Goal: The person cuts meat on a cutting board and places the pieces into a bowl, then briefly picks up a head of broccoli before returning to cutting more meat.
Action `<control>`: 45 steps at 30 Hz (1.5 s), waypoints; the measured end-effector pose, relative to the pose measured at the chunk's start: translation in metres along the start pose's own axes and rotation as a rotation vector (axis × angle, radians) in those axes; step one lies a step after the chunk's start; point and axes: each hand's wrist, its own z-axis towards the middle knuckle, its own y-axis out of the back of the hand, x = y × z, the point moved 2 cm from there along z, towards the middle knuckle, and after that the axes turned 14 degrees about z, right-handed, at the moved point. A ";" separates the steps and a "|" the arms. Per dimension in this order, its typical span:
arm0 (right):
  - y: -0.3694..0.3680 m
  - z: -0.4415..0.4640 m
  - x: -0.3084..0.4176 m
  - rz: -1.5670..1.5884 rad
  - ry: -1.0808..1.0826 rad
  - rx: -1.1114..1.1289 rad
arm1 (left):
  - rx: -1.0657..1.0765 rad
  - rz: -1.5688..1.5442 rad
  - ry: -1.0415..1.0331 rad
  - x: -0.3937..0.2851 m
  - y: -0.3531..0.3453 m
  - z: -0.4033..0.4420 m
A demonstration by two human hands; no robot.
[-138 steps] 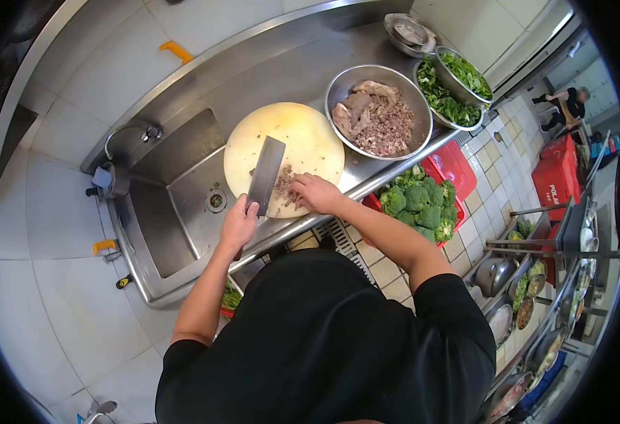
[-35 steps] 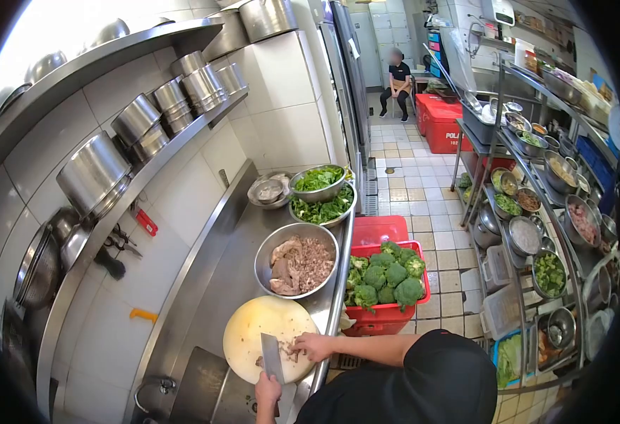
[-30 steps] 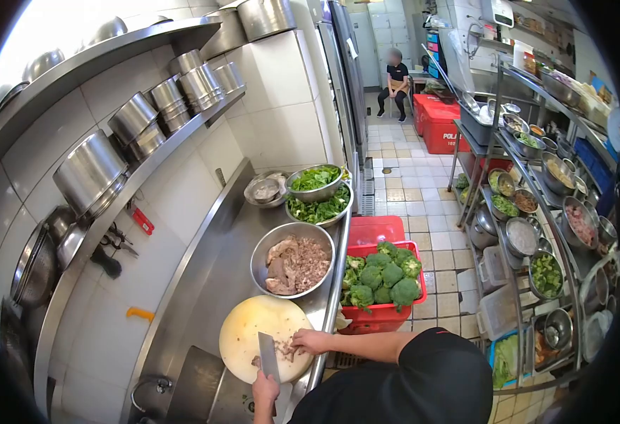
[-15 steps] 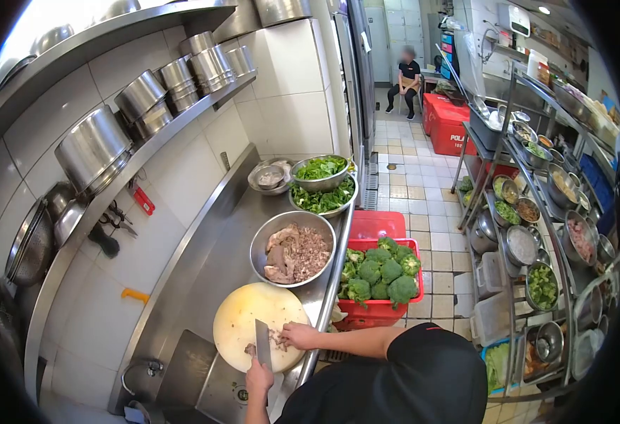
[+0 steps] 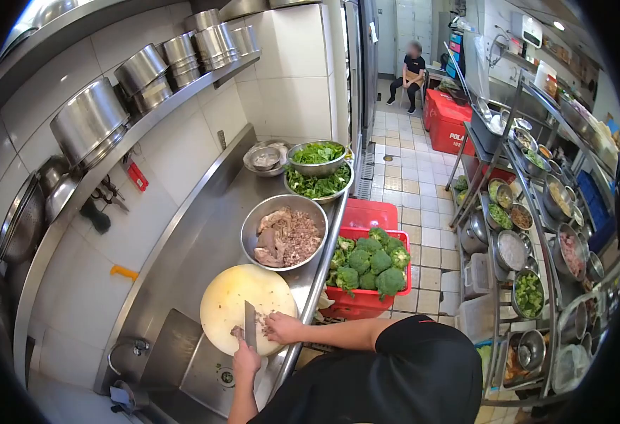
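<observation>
My left hand is closed around the lower end of a cleaver, whose blade points away over a round, pale cutting board. A small lump of meat sits by that hand's fingertips, left of the blade. To the right of the blade, my right hand rests low on the board with fingers bent over chopped meat bits; the fingertips are partly hidden. Just beyond the board stands a steel bowl holding meat chunks and minced meat.
Bowls of leafy greens stand farther along the steel counter. A sink is at the near left. Broccoli fills a red crate beside the counter. Food racks line the right; a person sits far back.
The camera view has shifted slightly, so everything sits a little left and higher. My left hand still holds the cleaver, and my right hand stays beside the blade at the meat bits.
</observation>
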 end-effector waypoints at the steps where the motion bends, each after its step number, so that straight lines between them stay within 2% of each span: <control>1: 0.002 0.004 -0.001 -0.005 -0.036 0.033 | 0.008 0.000 0.000 0.001 0.001 -0.001; 5: 0.000 0.013 -0.001 0.060 -0.135 0.116 | 0.015 0.001 -0.030 0.007 -0.010 0.007; 15: 0.004 0.005 0.011 0.054 -0.156 0.174 | -0.025 0.025 -0.021 -0.002 -0.008 0.004; 18: 0.004 0.003 0.011 0.001 -0.108 0.163 | 0.021 0.029 -0.033 0.003 -0.016 0.016; 20: -0.027 0.005 -0.022 0.004 -0.034 0.169 | 0.078 -0.036 -0.019 0.008 -0.027 0.023; 22: -0.006 0.007 -0.011 0.126 0.022 0.220 | 0.044 -0.050 -0.031 0.013 -0.031 0.027; 23: 0.004 0.005 -0.010 0.269 0.147 0.168 | 0.045 -0.025 -0.024 0.018 -0.033 0.029; 24: 0.013 0.002 -0.004 0.250 -0.206 0.143 | -0.005 -0.055 -0.027 0.015 -0.023 0.023; 25: 0.019 -0.001 -0.003 0.183 -0.267 0.154 | -0.064 -0.085 -0.048 0.011 -0.010 0.010; 29: 0.036 -0.007 0.002 0.200 -0.275 0.107 | -0.081 -0.088 0.011 0.008 -0.002 -0.007; 33: 0.042 0.004 0.020 0.168 -0.130 0.130 | -0.053 -0.056 0.006 0.006 -0.016 -0.025; 34: 0.037 0.007 0.022 0.131 -0.034 0.117 | -0.040 -0.044 0.007 0.007 -0.021 -0.028; 41: 0.014 0.019 0.013 0.042 -0.049 0.243 | 0.097 0.036 0.019 0.008 -0.016 -0.062; 45: 0.011 0.018 0.006 0.004 0.020 0.281 | 0.050 0.013 -0.008 0.000 -0.054 -0.036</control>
